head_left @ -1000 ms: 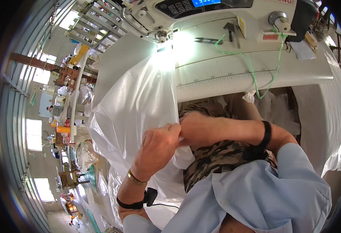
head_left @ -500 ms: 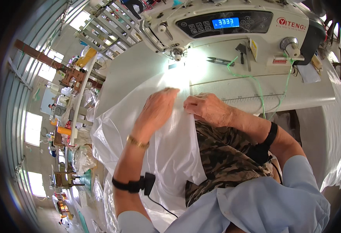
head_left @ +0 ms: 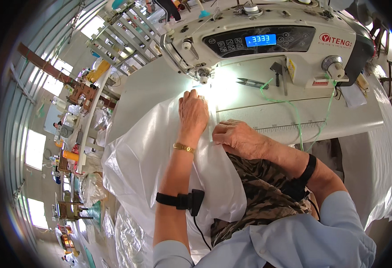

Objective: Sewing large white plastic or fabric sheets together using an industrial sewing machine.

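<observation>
A thin, glossy white sheet (head_left: 142,138) spreads over the sewing machine's bed and hangs down across my lap. Close in front of the lit needle area, my left hand (head_left: 193,114) is closed on the sheet near its right edge, fingers bent and pointing at the presser foot (head_left: 203,79). Nearer to me, my right hand (head_left: 240,138) pinches that same edge between thumb and fingers. The white sewing machine (head_left: 231,62) stands across the far side. Glare hides the needle tip, and my left fingertips are partly out of sight.
Thread snips (head_left: 253,83) and a small black-headed tool (head_left: 276,73) lie on the bed under the machine arm. Green cord (head_left: 289,103) loops down over the bed's ruler edge (head_left: 289,125). A metal rack (head_left: 124,40) stands at the far left.
My left hand has moved forward to the presser foot, its wrist swinging right. My right hand has shifted slightly toward me, still pinching the edge. The view has tilted a little.
</observation>
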